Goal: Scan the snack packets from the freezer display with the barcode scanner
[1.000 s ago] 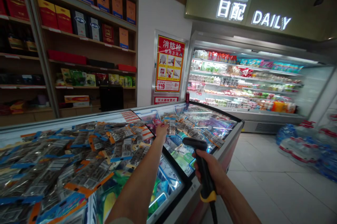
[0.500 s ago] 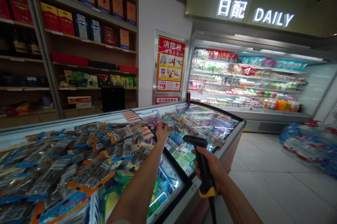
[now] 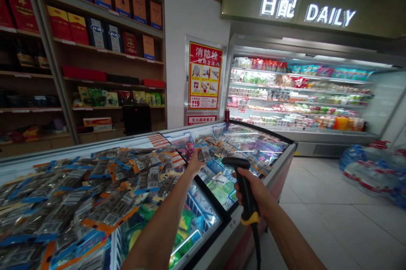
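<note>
My right hand (image 3: 255,192) is wrapped around the grip of a black and yellow handheld barcode scanner (image 3: 245,187), its head pointing left and its cable hanging down. My left hand (image 3: 196,163) reaches over the chest freezer's far glass lid, thumb and fingers around a small clear packet (image 3: 205,152) of dark food with a printed label. Similar packets (image 3: 222,150) lie just beyond it on that lid. A large heap of such packets (image 3: 104,181), with blue or orange ends, covers the near lid to the left.
The chest freezer (image 3: 287,164) runs across the front, with bagged goods under its glass. A dark red can (image 3: 227,115) stands on its back corner. Shelves of boxes (image 3: 98,33) rise at left, a lit refrigerated display (image 3: 294,96) behind, and bottled-water packs (image 3: 364,173) stand on the floor at right.
My left hand has dipped slightly with the packet, which now tilts toward the far lid's packets. My right hand keeps the scanner in nearly the same place. The view has shifted slightly.
</note>
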